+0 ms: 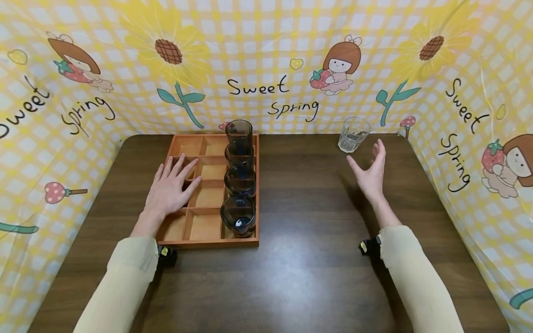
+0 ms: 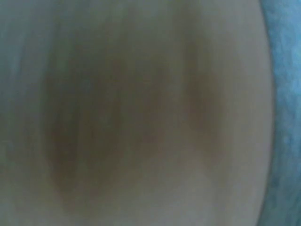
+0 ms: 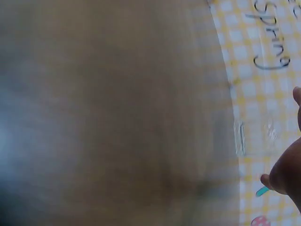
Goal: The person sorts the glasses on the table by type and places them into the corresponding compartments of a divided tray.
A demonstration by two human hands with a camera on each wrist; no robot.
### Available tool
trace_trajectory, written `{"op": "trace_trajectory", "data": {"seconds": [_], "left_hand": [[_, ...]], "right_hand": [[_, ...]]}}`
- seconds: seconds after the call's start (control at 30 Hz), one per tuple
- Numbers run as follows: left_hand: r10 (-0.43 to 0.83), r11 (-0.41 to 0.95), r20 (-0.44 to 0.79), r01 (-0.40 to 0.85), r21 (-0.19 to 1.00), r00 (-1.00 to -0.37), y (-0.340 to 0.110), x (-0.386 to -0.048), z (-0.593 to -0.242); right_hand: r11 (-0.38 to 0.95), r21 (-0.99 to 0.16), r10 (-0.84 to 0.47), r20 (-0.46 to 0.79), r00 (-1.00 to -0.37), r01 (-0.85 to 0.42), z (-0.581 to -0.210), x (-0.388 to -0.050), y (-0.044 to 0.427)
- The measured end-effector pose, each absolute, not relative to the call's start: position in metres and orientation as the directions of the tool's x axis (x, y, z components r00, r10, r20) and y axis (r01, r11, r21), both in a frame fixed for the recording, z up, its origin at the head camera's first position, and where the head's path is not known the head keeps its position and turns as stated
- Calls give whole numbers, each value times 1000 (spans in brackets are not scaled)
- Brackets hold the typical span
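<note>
A wooden divided box (image 1: 208, 243) lies on the left half of the table. My left hand (image 1: 168, 189) rests on its left side with the fingers spread, holding nothing. Several dark tinted glasses stand in a line in the box's right column; the nearest glass (image 1: 238, 215) is in the front compartment. Toward the back right, a clear glass (image 1: 353, 135) stands on the table. My right hand (image 1: 371, 173) is just in front of it, thumb and fingers apart and not touching it. The right wrist view shows the clear glass (image 3: 254, 137) beyond the hand; the left wrist view is blurred.
The brown table (image 1: 308, 268) extends between the box and the right arm. A yellow checked cloth (image 1: 266, 41) with printed flowers and figures closes off the back and both sides. Small black devices sit at both wrists, the right device (image 1: 369, 246) beside the cuff.
</note>
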State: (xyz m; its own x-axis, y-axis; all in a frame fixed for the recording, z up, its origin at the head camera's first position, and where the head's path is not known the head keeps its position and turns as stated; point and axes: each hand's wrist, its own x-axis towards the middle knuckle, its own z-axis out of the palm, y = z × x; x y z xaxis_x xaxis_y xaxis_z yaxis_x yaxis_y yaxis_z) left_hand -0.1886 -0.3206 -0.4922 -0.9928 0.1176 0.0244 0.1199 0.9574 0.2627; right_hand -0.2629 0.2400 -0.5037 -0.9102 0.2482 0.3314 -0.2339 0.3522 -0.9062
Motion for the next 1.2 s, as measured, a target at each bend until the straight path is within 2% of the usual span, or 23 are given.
{"op": "trace_trajectory", "data": {"seconds": [0.2, 0.33, 0.57, 0.73, 1.2], "left_hand": [[110, 959, 23, 113, 261, -994, -323, -187, -491], [112, 959, 19, 113, 259, -994, -323, -186, -491], [108, 958, 18, 109, 264, -994, -324, -185, -490], [105, 959, 20, 107, 263, -994, -325, -184, -490], [116, 957, 27, 119, 265, -993, -319, -185, -490]], "right_hand": [[184, -978, 242, 137, -961, -93, -496, -286, 245], [138, -990, 233, 71, -970, -40, -488, -299, 247], [207, -978, 244, 46, -969, 5, -485, -314, 248], [210, -978, 236, 33, -971, 18, -486, -321, 245], [60, -998, 312, -15, -950, 36, -487, -337, 239]]}}
